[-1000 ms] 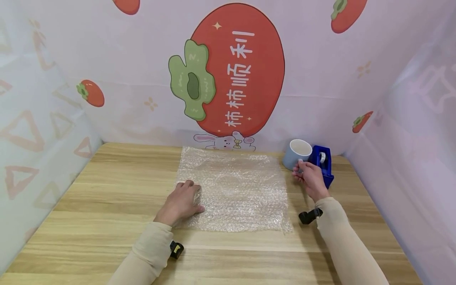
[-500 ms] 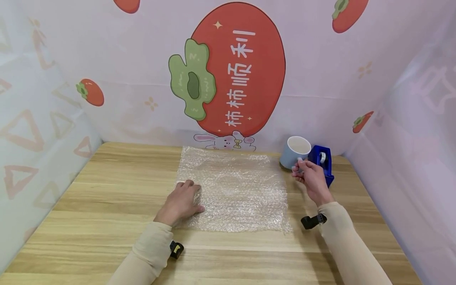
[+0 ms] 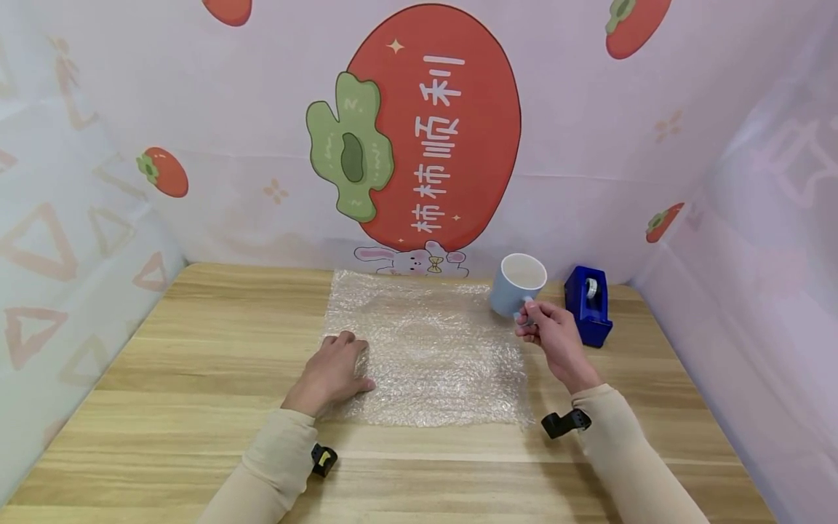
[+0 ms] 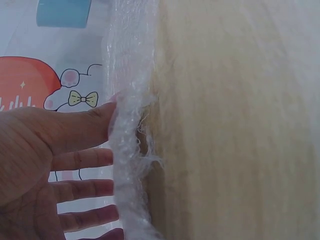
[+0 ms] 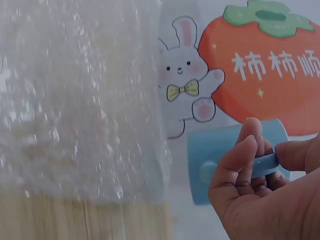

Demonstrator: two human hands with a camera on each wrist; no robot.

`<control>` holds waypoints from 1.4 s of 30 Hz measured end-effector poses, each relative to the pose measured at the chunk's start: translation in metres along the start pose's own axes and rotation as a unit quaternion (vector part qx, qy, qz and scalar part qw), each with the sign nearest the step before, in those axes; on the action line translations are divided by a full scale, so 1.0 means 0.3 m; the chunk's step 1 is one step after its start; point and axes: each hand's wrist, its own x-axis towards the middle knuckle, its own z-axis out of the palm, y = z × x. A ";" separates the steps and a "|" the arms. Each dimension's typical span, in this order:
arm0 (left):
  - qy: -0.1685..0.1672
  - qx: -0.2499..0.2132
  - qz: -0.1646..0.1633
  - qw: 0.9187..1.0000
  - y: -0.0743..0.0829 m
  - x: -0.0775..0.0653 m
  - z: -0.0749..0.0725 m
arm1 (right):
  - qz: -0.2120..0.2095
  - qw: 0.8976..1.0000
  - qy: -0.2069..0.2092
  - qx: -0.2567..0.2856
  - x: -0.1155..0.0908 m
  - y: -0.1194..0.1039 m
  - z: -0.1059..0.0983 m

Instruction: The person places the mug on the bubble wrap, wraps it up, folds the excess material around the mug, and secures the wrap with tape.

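Note:
A light blue mug (image 3: 513, 287) with a white inside is held upright by its handle in my right hand (image 3: 553, 336). In the right wrist view, thumb and fingers curl around the mug's handle (image 5: 265, 165). The mug overlaps the right back corner of a clear bubble wrap sheet (image 3: 425, 356) in the head view. My left hand (image 3: 332, 371) rests at the left edge of that sheet, fingers spread. In the left wrist view, the thumb and straight fingertips (image 4: 102, 187) touch the bubble wrap's edge (image 4: 130, 165).
A blue tape dispenser (image 3: 587, 306) with a small roll stands at the back right of the wooden table (image 3: 196, 364). Behind the table hangs a printed backdrop (image 3: 249, 204) with a large red persimmon and a rabbit. Similar cloth sides rise left and right.
My right hand has lifted the mug from beside the tape dispenser and carried it left to the bubble wrap's back corner. The left hand has stayed in place.

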 end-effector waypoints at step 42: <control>-0.002 0.001 -0.002 1.000 -0.004 0.001 0.005 | 0.006 0.995 -0.098 -0.005 -0.086 0.068 0.298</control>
